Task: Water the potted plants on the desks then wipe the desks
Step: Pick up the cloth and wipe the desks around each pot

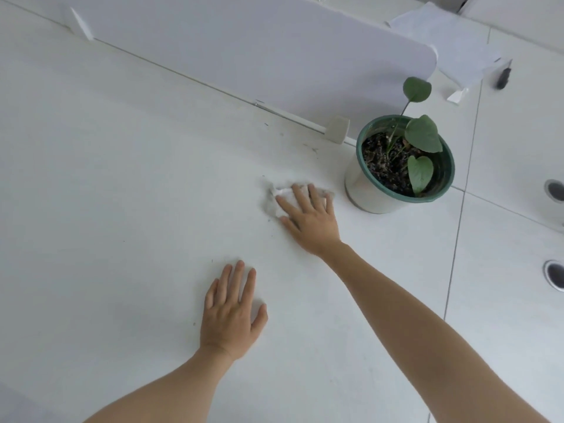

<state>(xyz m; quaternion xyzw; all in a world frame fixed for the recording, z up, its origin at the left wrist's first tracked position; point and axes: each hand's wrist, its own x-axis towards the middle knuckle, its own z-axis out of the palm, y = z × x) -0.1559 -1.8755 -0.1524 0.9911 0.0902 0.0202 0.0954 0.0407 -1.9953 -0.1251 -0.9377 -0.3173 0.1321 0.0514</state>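
Cloth (279, 198) lies pinned on the counter (122, 209) under our right hand (311, 221), fingers (300, 193) flat; the plant pot (360, 190) stands just right of it, specks (314, 150), possibly soil, beyond. Our left hand (232, 312) rests open, nearer us.

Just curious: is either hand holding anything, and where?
Nothing is gripped: the right hand presses flat on the cloth, over its middle; the left hand rests on the desk.
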